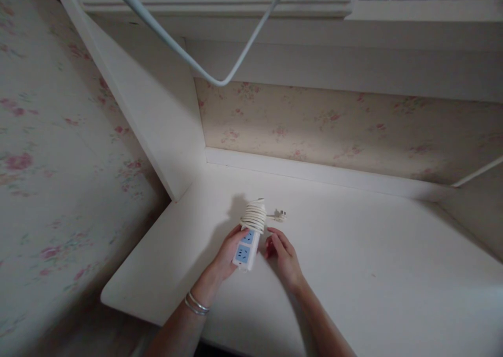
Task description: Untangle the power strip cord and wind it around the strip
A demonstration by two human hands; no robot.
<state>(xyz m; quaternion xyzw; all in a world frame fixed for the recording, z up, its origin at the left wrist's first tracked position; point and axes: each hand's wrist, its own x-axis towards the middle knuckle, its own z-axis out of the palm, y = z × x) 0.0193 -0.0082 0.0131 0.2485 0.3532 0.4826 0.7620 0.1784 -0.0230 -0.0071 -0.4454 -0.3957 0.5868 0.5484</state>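
Note:
My left hand grips a white power strip with blue socket faces, holding it tilted above the desk. Its white cord is wound in several turns around the strip's far end. The plug sticks out to the right on a short free length of cord. Beside the strip, on its right, my right hand has its fingers curled and partly overlapping. Whether anything small sits between those fingertips cannot be made out.
The white desk lies below, with a rounded left corner. A side panel rises at left, and a shelf unit hangs overhead. A pale bent cable or rod crosses the upper view. Floral wallpaper covers the walls.

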